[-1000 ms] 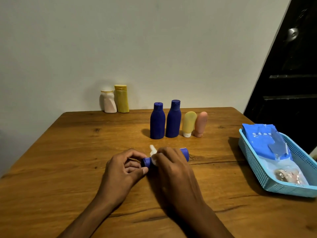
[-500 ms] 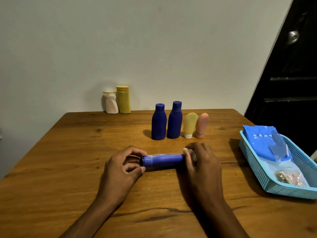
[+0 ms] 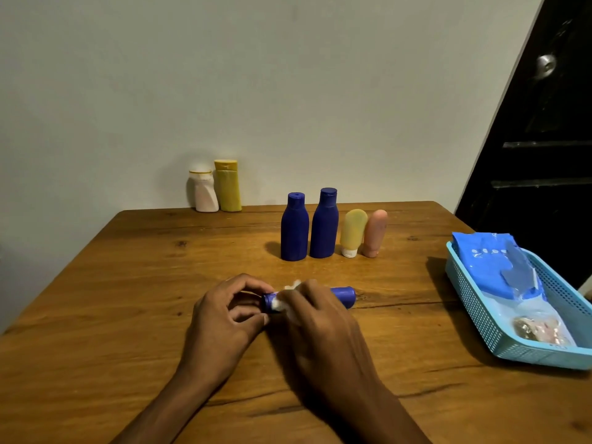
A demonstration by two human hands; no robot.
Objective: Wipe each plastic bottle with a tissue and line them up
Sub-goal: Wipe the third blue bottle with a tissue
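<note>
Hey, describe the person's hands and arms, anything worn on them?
Both hands, the left hand and the right hand, are bare: no gloves, rings or watch visible. The forearms are bare too, with no sleeve, bracelet or marking showing up to the picture's lower edge.

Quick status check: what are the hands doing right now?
Left hand grips blue bottle lying on the table. Right hand presses tissue on it. Nothing in the way.

I have just one camera, and it sits on my head. It looks forward and down, close over my fingers (image 3: 246,285). Past my fingertips it sees the table (image 3: 128,283) and the wall (image 3: 288,91) at the far end.
</note>
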